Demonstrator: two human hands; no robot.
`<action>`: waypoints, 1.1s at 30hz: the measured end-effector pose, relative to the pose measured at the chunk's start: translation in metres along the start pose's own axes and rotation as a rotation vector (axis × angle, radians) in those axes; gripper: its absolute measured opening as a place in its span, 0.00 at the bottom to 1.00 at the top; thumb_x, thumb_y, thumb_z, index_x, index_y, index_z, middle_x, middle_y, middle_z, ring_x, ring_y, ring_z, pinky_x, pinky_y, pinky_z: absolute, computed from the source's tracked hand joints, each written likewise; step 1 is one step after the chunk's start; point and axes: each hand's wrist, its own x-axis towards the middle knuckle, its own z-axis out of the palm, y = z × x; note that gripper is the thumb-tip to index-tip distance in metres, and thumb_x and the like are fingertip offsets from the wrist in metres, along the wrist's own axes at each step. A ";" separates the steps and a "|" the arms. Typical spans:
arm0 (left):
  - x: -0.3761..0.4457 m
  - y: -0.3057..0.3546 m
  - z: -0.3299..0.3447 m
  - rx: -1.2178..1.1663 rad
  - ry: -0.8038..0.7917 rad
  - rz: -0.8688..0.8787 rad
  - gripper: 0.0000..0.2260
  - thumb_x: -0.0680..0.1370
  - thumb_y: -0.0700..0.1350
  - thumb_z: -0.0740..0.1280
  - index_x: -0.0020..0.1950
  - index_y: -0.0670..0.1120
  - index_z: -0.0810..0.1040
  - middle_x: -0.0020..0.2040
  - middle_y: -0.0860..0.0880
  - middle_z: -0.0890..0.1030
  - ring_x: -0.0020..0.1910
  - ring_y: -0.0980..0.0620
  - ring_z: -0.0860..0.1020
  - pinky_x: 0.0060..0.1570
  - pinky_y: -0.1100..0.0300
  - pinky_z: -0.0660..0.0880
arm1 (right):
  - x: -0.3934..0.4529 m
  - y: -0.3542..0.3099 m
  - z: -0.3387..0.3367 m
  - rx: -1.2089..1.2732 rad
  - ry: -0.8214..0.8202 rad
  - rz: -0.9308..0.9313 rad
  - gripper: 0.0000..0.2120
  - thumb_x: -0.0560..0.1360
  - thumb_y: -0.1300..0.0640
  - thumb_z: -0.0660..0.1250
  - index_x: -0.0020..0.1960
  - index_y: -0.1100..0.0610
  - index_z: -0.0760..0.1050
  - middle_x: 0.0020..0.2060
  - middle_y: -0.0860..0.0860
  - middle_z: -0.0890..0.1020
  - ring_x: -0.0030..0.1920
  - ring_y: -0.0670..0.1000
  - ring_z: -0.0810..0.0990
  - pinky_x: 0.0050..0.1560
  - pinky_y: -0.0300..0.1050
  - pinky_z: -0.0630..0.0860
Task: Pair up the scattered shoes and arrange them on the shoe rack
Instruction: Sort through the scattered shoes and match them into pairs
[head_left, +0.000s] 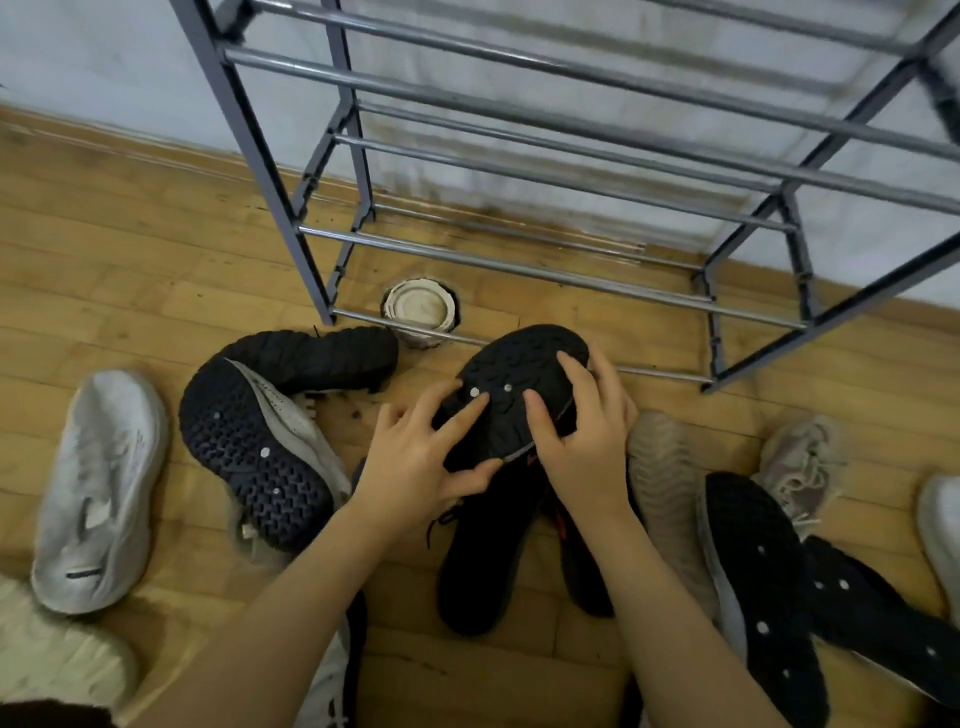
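A black shoe is held sole-up in the middle of the floor. My left hand grips its near left edge, thumb under the rim. My right hand curls over its right side. Under it lies another black shoe, sole-up. The grey metal shoe rack stands behind against the wall, with no shoes on the bars I can see. To the left lie a grey shoe with a black sole, a black shoe and a white shoe.
At right lie a beige shoe, a black-soled shoe, a pinkish sneaker and a white shoe at the edge. A round white floor fitting sits under the rack's lowest bar. Another white shoe lies bottom left.
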 end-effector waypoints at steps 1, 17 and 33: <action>-0.005 0.009 0.002 -0.089 -0.023 -0.022 0.27 0.75 0.64 0.58 0.66 0.48 0.72 0.62 0.43 0.75 0.52 0.44 0.79 0.45 0.50 0.73 | -0.006 0.003 -0.008 0.015 0.018 0.008 0.22 0.76 0.44 0.60 0.62 0.58 0.75 0.68 0.59 0.70 0.66 0.53 0.67 0.67 0.47 0.57; -0.032 0.038 0.044 -0.244 -0.153 -0.200 0.24 0.79 0.56 0.52 0.71 0.47 0.66 0.61 0.50 0.77 0.57 0.51 0.75 0.53 0.60 0.65 | -0.026 0.046 0.005 0.070 -0.522 0.103 0.24 0.80 0.46 0.56 0.74 0.43 0.55 0.75 0.39 0.54 0.73 0.40 0.54 0.69 0.53 0.47; -0.045 -0.004 0.059 -0.088 -0.442 -0.392 0.40 0.69 0.69 0.58 0.74 0.62 0.39 0.73 0.46 0.62 0.66 0.43 0.67 0.61 0.47 0.62 | -0.076 0.040 0.048 -0.109 -0.541 0.338 0.23 0.81 0.44 0.48 0.75 0.44 0.54 0.72 0.45 0.63 0.72 0.55 0.54 0.68 0.55 0.48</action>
